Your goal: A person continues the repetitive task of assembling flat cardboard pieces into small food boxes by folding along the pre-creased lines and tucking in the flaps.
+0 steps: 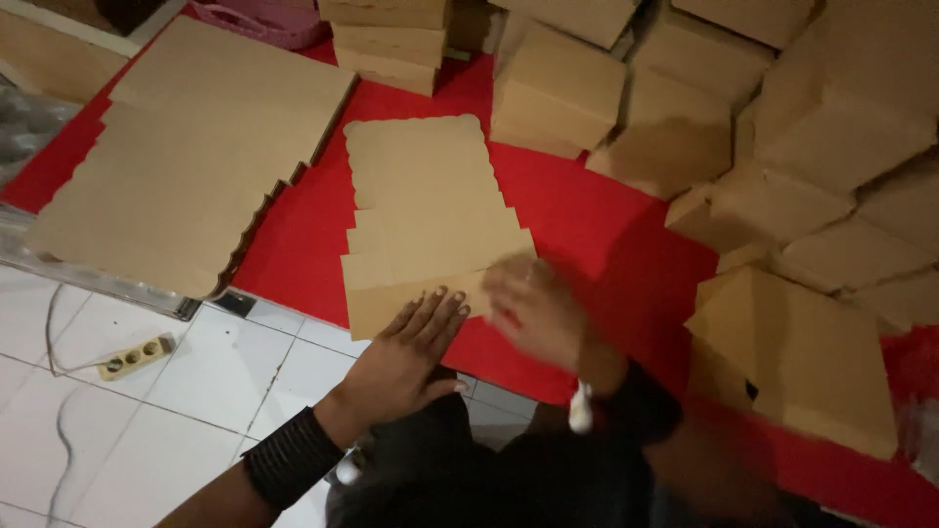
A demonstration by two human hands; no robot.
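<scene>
A flat brown die-cut cardboard blank [427, 210] lies on a red mat [577, 210] in front of me. My left hand [411, 352] rests flat, fingers spread, on the near left edge of the blank. My right hand [533, 308] is blurred with motion at the blank's near right corner, touching or just over it. Whether it grips the card cannot be told.
A stack of flat cardboard sheets [186, 156] lies at the left. Folded brown boxes [782, 156] are piled at the back and right, one [797, 357] close to my right arm. A power strip [137, 357] sits on the white tiled floor [196, 411].
</scene>
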